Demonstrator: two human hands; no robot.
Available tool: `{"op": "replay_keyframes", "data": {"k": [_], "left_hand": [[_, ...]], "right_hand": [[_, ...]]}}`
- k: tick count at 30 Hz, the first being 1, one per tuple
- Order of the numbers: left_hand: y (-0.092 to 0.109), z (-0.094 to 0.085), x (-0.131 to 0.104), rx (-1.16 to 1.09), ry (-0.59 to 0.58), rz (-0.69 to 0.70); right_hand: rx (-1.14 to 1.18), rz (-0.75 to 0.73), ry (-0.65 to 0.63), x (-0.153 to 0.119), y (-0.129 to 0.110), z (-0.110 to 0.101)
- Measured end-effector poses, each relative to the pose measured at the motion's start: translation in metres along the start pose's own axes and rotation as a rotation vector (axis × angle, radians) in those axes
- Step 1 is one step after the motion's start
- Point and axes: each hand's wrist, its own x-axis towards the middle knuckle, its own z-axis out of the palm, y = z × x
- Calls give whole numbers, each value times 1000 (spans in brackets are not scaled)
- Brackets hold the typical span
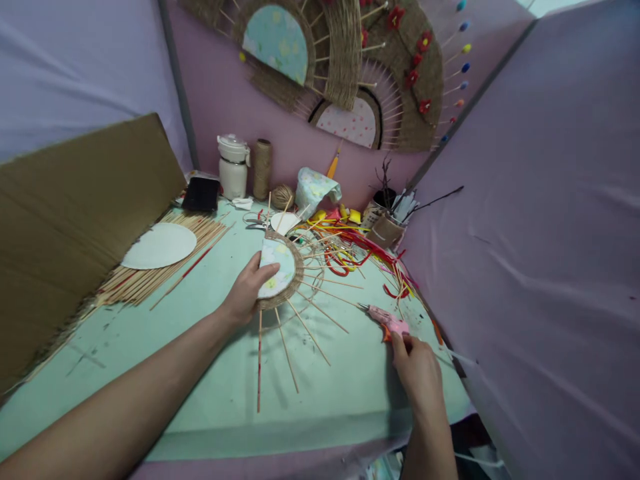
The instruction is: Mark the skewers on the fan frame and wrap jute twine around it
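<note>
My left hand [245,288] grips the straight edge of a half-round craft piece [281,267], its thumb on the floral fabric. Brown twine is wound around the curved edge, and thin wooden sticks fan out from it to the right and downward. On the right, my right hand [417,367] is closed around the handle of a pink glue gun [389,320] with an orange trigger. The gun's nozzle points left, close to the tip of one stick. A loose loop of twine [320,283] shows behind the sticks.
Wooden sticks [205,233] lie under a white oval [163,245] beside a cardboard sheet [75,220]. Behind are a white jar [233,173], a twine spool [262,170], scissors [257,225] and red and yellow craft stems [360,241]. A white cord [457,357] runs at the right.
</note>
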Motion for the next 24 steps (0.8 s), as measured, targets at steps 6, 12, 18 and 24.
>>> {"op": "replay_keyframes", "data": {"k": [6, 12, 18, 24], "left_hand": [[4, 4, -5, -65, -50, -101], [5, 7, -11, -63, -141, -216], [2, 7, -11, -78, -159, -251], [-3, 6, -9, -58, -163, -258]], "right_hand": [[317, -241, 214, -5, -31, -8], [966, -508, -330, 6, -102, 14], [1231, -447, -539, 8, -112, 35], [1254, -363, -510, 3, -112, 42]]}}
